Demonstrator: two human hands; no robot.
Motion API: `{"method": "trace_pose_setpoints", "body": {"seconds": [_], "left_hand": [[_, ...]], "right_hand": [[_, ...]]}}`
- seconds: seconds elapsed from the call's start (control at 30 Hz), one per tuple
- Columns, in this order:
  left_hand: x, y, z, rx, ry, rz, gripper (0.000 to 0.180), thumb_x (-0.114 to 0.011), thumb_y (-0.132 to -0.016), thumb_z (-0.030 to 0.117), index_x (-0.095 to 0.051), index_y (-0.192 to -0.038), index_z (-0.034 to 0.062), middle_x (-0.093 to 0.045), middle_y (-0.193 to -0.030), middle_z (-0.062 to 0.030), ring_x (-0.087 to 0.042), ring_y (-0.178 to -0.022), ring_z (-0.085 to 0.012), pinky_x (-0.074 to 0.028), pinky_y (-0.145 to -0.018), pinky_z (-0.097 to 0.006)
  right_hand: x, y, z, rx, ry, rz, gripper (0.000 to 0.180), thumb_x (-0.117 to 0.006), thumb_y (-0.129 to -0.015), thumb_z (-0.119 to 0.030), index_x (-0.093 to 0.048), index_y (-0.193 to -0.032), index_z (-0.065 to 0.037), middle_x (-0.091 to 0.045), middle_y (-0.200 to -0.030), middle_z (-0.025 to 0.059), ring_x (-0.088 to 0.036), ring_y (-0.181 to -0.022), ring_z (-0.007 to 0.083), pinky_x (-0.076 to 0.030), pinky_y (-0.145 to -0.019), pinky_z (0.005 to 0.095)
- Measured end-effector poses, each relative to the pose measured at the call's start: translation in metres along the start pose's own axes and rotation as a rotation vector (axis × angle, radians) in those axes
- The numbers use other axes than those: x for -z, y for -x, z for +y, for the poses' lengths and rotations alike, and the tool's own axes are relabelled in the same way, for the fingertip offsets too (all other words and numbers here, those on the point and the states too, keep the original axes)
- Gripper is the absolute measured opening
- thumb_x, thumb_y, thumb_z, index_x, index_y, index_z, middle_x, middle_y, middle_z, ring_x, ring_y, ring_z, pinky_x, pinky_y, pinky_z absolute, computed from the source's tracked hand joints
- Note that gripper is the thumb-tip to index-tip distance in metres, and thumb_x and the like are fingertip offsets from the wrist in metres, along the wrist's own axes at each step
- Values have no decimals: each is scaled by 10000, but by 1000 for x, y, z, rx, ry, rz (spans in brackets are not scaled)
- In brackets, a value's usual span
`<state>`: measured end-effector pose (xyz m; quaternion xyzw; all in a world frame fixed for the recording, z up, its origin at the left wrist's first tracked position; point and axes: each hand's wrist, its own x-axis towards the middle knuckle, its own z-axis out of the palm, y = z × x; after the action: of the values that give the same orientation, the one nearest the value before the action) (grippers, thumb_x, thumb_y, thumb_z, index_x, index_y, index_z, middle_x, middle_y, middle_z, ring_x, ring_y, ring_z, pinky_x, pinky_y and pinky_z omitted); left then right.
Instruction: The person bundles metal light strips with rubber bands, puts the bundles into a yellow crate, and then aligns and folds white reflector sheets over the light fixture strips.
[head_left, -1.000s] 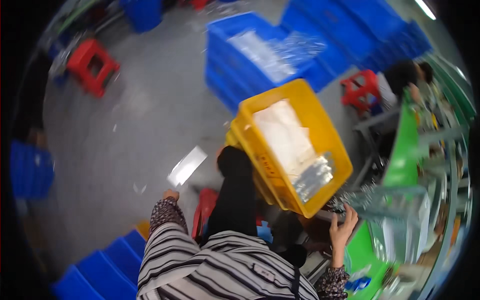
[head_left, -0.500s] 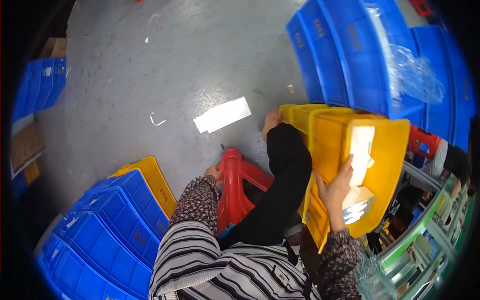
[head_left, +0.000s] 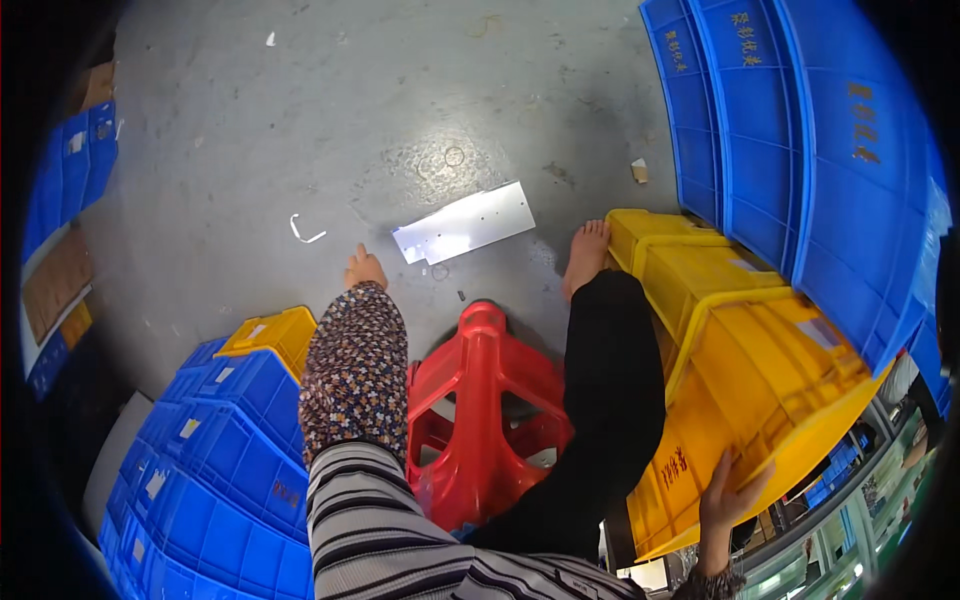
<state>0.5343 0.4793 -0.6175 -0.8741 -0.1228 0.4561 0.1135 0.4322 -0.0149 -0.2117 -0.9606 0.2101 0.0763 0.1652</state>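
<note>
My left hand [head_left: 364, 268] reaches forward over the grey floor, fingers stretched out and nothing in them. A flat, pale metal plate [head_left: 480, 222] with small holes lies on the floor to its right, apart from the fingers. My right hand [head_left: 730, 495] rests with fingers spread against the near side of a yellow plastic crate [head_left: 715, 440]. The crate's inside is mostly hidden from here. Between my arms stands a red plastic stool [head_left: 483, 400], with my black-trousered leg and bare foot [head_left: 585, 258] to its right.
Stacked blue crates [head_left: 215, 440] with a yellow crate [head_left: 270, 335] stand at the left. Tall blue crates [head_left: 750, 120] rise behind the yellow ones at the right. A bent white strip [head_left: 305, 230] and a cardboard scrap [head_left: 639, 171] lie on the floor. A green-edged bench [head_left: 830, 545] is at lower right.
My left hand has left the stool's edge and moved forward over the floor. My right hand has shifted from the yellow crate's opening to its near outer side. The view has moved.
</note>
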Motion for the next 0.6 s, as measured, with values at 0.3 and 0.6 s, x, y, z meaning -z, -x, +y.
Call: {"method": "trace_pose_setpoints", "body": {"seconds": [0.3, 0.6], "left_hand": [[-22, -109, -17, 155, 60, -171, 370, -422, -909, 227, -510, -1258, 143, -335, -1437, -64, -453, -1207, -235, -390, -956, -406], [-37, -66, 24, 86, -101, -388, 361, -573, -809, 157, -592, -1169, 128, -481, -1280, -100, -504, -1155, -255, -441, -945, -408]], "right_hand": [[18, 21, 10, -235, -161, 20, 532, -530, -868, 48, -271, -1331, 83, -429, -1266, 216, -486, -1132, 282, -411, -939, 352], [19, 9, -9, -73, -24, -75, 570, -556, -849, 36, -251, -1328, 96, -493, -1183, 207, -538, -1042, 260, -439, -885, 335]]}}
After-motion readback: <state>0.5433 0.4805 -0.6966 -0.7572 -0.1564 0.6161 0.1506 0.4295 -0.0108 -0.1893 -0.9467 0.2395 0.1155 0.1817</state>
